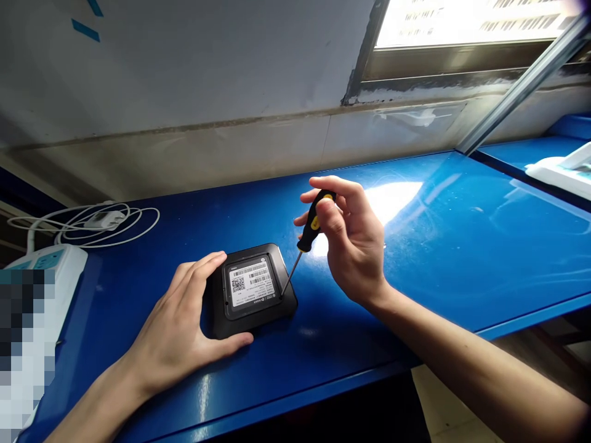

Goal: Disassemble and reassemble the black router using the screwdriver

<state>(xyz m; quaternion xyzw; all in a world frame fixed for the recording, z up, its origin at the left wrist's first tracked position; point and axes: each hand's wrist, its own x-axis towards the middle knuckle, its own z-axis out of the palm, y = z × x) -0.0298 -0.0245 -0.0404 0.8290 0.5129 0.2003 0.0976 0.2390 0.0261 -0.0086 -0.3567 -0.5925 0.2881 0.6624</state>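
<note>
A flat black square device (286, 306) lies on the blue table, its label (252, 283) with a QR code and barcodes facing up. My left hand (184, 314) grips the device from the left, fingers along its far edge and thumb at its near edge. In my right hand (353, 246) is a screwdriver (311, 224) with a black and yellow handle, held tilted between thumb and fingers. Its thin shaft slants down to the right side of the recessed label area, with the tip near a corner there. Whether the tip sits in a screw is too small to tell.
On the left, a white cable (148, 227) lies coiled beside a white power strip (69, 264). Behind the blue table (443, 258) stands a wall with a window (462, 31). A metal bar (517, 92) slants at the right, near another white power strip (563, 169).
</note>
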